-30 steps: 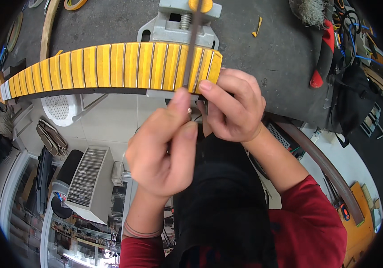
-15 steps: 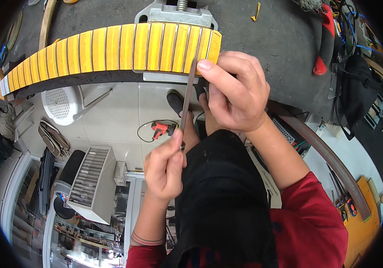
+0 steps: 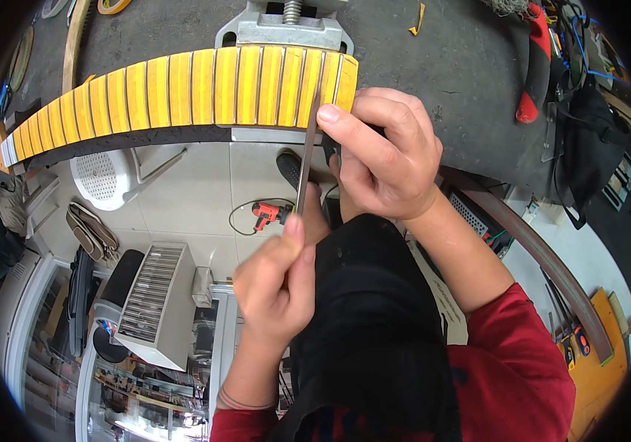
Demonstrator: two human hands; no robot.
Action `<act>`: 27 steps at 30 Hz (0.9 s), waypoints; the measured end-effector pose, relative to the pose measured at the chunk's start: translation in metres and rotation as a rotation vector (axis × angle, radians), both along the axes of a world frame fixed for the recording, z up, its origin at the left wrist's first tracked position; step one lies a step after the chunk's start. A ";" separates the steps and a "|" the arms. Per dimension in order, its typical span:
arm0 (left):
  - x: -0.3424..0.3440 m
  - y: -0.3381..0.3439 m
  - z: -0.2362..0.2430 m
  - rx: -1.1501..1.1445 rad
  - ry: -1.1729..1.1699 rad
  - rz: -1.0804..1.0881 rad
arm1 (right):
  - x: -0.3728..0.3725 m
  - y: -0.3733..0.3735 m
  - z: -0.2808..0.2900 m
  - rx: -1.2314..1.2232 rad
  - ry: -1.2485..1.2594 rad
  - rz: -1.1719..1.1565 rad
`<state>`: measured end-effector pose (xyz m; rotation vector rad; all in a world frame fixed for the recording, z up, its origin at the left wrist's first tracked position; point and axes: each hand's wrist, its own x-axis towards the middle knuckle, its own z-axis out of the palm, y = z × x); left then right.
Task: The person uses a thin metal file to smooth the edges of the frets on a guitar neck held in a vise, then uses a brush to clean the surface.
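Observation:
A guitar neck (image 3: 180, 88) lies across the bench, yellow tape strips covering the wood between its metal frets. In my left hand (image 3: 275, 283) is the lower end of a slim metal file (image 3: 306, 166), the grip mostly hidden by my curled fingers. The blade slants up over the neck's near edge, its far end lying along the frets close to the right end. My right hand (image 3: 393, 155) is closed at that end of the neck. One fingertip presses beside the blade, and the other fingers are bent, partly out of sight.
Behind the neck sits a grey metal vise (image 3: 286, 33). Red-handled pliers (image 3: 533, 74) lie on the dark bench (image 3: 433, 88) at right. On the floor below are a red power drill (image 3: 265, 215) with a cord and a white stool (image 3: 99, 179).
The neck and vise appear slightly lower and further left in the picture. My left hand has shifted a little with the file, while my right hand keeps its place beside the blade.

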<state>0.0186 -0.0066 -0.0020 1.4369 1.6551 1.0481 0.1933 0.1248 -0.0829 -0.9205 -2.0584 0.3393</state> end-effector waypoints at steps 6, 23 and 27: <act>0.010 0.050 -0.008 -0.001 -0.048 0.049 | 0.001 0.002 0.002 0.003 0.003 -0.004; 0.005 0.000 -0.001 -0.001 0.110 -0.006 | 0.000 0.000 0.001 -0.004 -0.014 -0.005; 0.012 0.048 -0.009 0.033 0.088 0.022 | -0.003 0.002 0.003 0.011 -0.001 -0.021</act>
